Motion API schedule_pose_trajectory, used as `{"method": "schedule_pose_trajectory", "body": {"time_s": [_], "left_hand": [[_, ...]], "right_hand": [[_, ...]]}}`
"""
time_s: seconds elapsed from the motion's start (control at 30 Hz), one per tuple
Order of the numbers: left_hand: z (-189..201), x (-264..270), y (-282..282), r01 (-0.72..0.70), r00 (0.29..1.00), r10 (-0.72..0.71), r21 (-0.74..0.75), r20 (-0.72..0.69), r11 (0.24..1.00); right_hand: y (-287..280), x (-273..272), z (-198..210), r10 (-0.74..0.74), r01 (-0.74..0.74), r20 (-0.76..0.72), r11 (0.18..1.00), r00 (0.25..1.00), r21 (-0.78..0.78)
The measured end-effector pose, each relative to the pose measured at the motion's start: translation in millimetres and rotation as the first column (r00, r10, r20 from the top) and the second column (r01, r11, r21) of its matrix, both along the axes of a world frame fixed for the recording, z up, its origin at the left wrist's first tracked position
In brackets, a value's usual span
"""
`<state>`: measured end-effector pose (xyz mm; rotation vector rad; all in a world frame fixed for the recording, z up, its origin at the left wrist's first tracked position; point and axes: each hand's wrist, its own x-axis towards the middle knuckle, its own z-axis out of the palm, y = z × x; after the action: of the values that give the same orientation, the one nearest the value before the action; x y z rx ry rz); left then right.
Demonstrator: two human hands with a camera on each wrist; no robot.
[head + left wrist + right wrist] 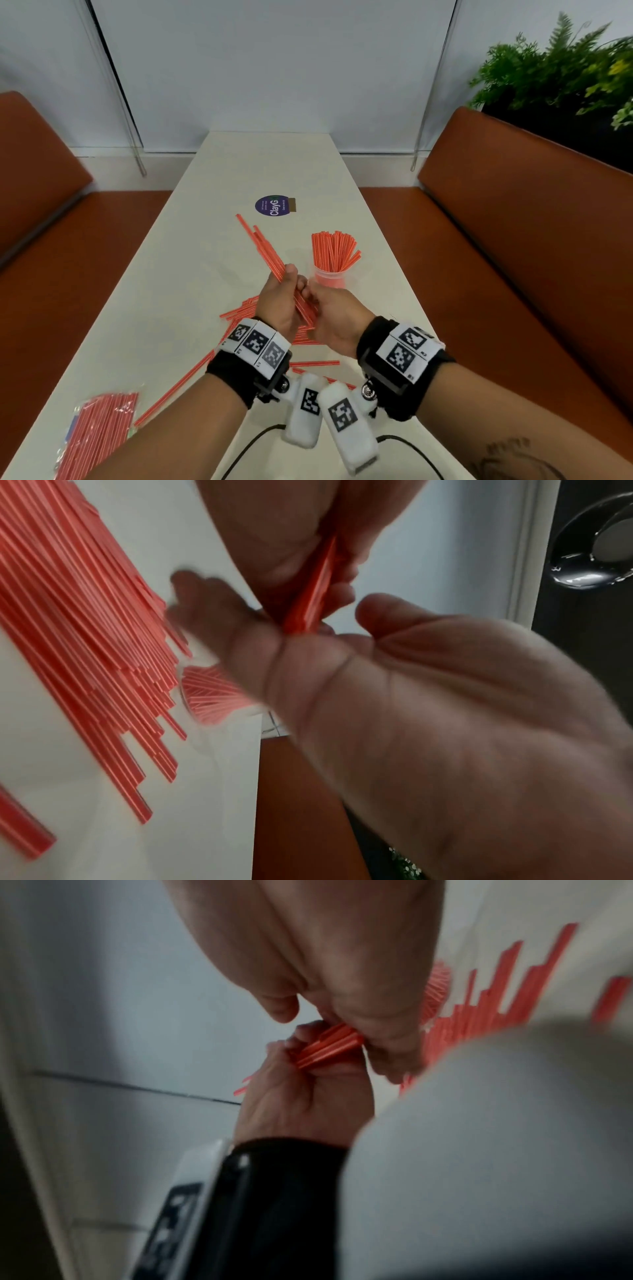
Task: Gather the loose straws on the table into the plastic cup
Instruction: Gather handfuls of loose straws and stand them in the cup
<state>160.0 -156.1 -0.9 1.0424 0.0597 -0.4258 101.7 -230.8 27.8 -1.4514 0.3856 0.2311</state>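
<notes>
My left hand (279, 301) grips a bundle of red straws (260, 243) that points up and away to the left. The right hand (329, 315) meets it from the right, fingers curled on the bundle's near end (325, 1047). In the left wrist view the bundle (308, 599) sits between both hands. Just beyond the hands, the clear plastic cup (329, 279) stands upright and holds several straws (335, 251). More loose straws (239, 311) lie on the white table (171, 274) under and beside my hands, spread out in the left wrist view (85, 615).
A clear packet of straws (99, 431) lies at the table's near left corner. A round purple sticker (274, 205) is beyond the cup. Orange benches (513, 222) flank the narrow table on both sides. Black cables (257, 442) run along the near edge.
</notes>
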Motion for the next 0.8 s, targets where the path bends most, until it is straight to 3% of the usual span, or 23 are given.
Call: {"method": "schedule_pose_trajectory", "body": {"time_s": [0.07, 0.17, 0.3, 0.43, 0.53, 0.67, 0.73, 0.8], "left_hand": [[-2.1, 1.6, 4.4, 0.123, 0.992, -0.122, -0.005, 0.027, 0.992], [-2.3, -0.7, 15.0, 0.357, 0.931, -0.359, 0.037, 0.065, 0.933], [-7.5, -3.0, 23.5, 0.546, 0.816, -0.561, 0.133, 0.139, 0.827], [-6.0, -5.8, 25.4, 0.573, 0.802, -0.589, 0.151, 0.097, 0.805], [-3.2, -6.9, 27.0, 0.559, 0.817, -0.573, 0.157, 0.061, 0.814], [-2.7, -7.5, 25.2, 0.535, 0.838, -0.546, 0.167, 0.026, 0.829], [-1.6, -8.1, 24.4, 0.530, 0.840, -0.541, 0.158, 0.032, 0.833], [1.6, -9.1, 23.5, 0.531, 0.838, -0.544, 0.160, 0.041, 0.832]], "right_hand": [[-6.1, 1.5, 16.8, 0.052, -0.021, 0.068, 0.916, 0.996, -0.401], [-17.8, 13.2, 42.9, 0.182, -0.005, 0.221, 0.781, 0.958, -0.624], [-25.1, 32.8, 60.4, 0.321, 0.012, 0.306, 0.672, 0.896, -0.741], [-30.7, 32.1, 46.7, 0.501, -0.253, 0.057, 0.529, 0.864, -0.810], [-31.6, 32.1, 42.4, 0.381, -0.077, 0.193, 0.591, 0.904, -0.803], [-28.2, 30.2, 35.7, 0.474, -0.266, 0.035, 0.551, 0.880, -0.791], [-27.8, 29.6, 33.1, 0.367, -0.159, 0.152, 0.690, 0.918, -0.706], [-30.0, 28.8, 33.0, 0.145, 0.016, 0.247, 0.834, 0.958, -0.552]]}}
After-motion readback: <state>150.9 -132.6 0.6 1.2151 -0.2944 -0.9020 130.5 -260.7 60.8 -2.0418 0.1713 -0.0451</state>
